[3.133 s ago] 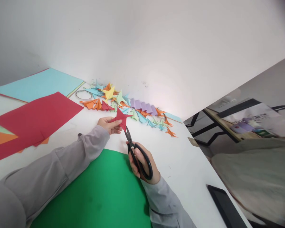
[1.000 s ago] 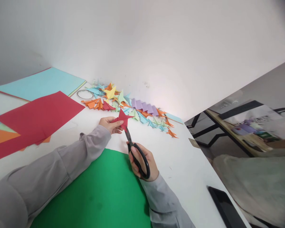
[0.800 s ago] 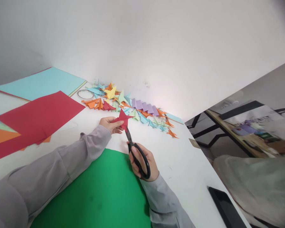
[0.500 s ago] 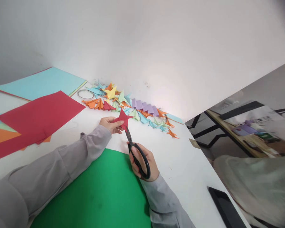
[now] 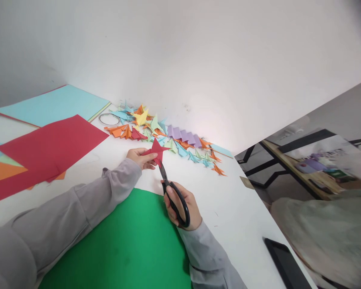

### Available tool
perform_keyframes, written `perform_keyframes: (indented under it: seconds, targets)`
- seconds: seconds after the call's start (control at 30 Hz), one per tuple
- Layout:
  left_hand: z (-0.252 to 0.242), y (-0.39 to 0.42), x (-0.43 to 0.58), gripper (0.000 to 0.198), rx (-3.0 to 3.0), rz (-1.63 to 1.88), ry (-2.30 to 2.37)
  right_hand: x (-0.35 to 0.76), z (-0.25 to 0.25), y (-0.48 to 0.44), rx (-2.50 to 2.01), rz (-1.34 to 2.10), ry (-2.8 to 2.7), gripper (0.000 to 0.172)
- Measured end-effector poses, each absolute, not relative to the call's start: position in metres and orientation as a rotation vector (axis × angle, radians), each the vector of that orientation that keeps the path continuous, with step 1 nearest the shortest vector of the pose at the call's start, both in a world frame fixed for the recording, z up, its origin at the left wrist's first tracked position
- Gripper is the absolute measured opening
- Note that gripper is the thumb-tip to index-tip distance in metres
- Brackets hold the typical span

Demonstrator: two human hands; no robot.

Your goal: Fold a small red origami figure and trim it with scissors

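Hardly anything's moved in the last sec: your L hand (image 5: 141, 157) still pinches the red star (image 5: 158, 149) by its left point, just above the table (image 5: 228, 208). R hand (image 5: 185, 208) stays closed through the scissors (image 5: 165, 176) loops, blades approx. shut at the star's lower notch, so the cut looks paused.

A plain white wall (image 5: 198, 60) rose from the far edge of the white tabletop (image 5: 228, 208), softly lit with a brighter patch low down, while to the right a grey floor (image 5: 345, 108) carried a black-framed wooden table (image 5: 291, 166) and a blurred pale greyish cloth-covered bulk (image 5: 325, 237).
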State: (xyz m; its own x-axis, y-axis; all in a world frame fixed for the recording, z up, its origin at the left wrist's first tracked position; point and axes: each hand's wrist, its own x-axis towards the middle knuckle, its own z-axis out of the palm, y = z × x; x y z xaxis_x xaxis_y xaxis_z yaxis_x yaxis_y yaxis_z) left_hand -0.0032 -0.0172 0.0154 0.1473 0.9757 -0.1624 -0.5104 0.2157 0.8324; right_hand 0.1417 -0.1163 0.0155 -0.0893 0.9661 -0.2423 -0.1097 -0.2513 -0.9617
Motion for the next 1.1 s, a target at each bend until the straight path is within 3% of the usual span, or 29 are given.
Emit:
perform_keyframes:
  seconds: [1.1]
  targets:
    - [0.0194,-0.0162,-0.0014,0.013,0.667,1.207,0.866,0.1403,0.0124,-0.1167,-1.289,1.408,-1.116,0.060]
